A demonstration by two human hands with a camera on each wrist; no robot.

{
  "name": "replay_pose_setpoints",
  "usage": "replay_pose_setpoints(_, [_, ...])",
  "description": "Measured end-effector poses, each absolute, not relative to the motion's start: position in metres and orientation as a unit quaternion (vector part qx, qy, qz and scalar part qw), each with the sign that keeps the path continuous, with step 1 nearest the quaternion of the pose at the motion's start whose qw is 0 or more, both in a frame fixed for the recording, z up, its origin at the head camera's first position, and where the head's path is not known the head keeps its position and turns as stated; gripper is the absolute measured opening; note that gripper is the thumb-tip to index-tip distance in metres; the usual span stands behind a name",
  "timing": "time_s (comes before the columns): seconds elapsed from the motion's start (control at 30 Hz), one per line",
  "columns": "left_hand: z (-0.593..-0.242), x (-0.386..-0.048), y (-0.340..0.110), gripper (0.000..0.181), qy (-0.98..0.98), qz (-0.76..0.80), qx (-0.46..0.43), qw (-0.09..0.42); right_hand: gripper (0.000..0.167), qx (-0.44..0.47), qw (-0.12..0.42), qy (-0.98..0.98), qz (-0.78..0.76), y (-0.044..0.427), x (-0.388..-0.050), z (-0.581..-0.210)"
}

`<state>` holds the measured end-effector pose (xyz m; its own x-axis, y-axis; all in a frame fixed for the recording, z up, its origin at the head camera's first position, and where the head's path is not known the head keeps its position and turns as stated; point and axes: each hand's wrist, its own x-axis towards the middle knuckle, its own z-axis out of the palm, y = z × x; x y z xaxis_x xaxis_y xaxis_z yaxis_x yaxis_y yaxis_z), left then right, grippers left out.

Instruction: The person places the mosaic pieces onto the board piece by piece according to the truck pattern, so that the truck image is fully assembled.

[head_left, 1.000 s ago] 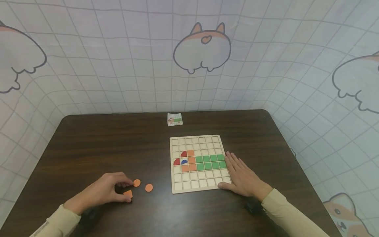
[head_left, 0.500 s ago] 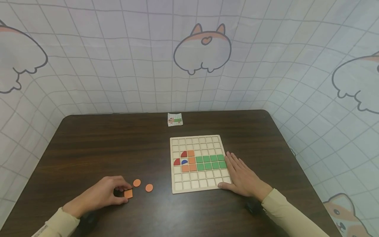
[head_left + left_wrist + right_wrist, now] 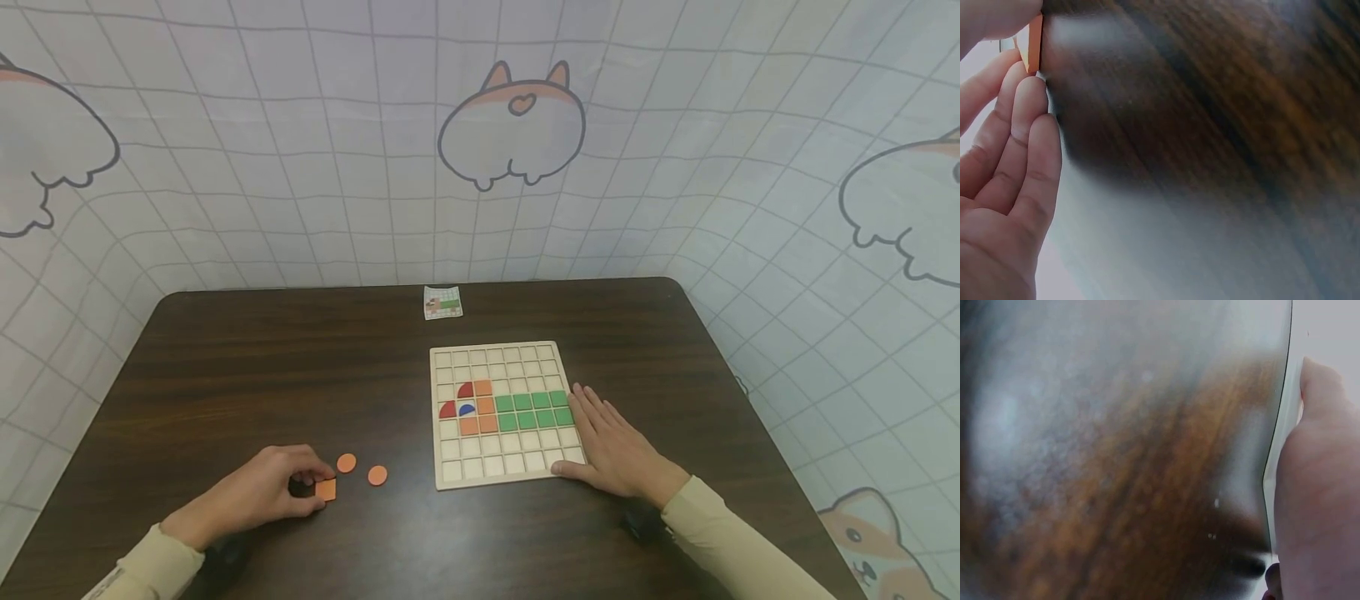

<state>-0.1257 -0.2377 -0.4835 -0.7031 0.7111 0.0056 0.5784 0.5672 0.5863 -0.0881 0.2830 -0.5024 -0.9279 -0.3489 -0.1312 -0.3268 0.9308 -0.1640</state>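
Observation:
My left hand (image 3: 266,490) pinches an orange square tile (image 3: 326,489) between thumb and fingers at the table's left side. In the left wrist view the tile (image 3: 1035,45) shows edge-on between the thumb and fingertips. Two orange round discs (image 3: 347,462) lie just right of these fingers. My right hand (image 3: 618,450) rests with fairly straight fingers along the right edge of a wooden grid board (image 3: 491,472), its thumb over the lower right corner. On the board sit green squares (image 3: 533,410), orange squares (image 3: 487,423), red quarter circles (image 3: 448,409) and a blue half circle (image 3: 467,410).
A small picture card (image 3: 442,303) with a coloured grid pattern lies at the back of the dark wooden table (image 3: 300,358). Behind the table hangs a white gridded cloth (image 3: 337,192) with cartoon dogs.
My left hand has shifted slightly; its upper fingers have moved off the nearer round disc and in to the orange square tile. The right hand and the board have stayed put.

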Motion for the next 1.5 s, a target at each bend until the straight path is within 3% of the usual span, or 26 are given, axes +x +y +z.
replay_pose_setpoints(0.77, [-0.470,-0.142,-0.227,0.024,0.884,0.292,0.339,0.138,0.111,-0.181,0.075,0.978,-0.063,0.286,-0.087,-0.505])
replay_pose_setpoints(1.5, [-0.471,-0.158,-0.189,0.021,0.888,0.277,0.346,0.125,0.111,-0.184,0.076,0.978,-0.065,0.285,-0.088,-0.503])
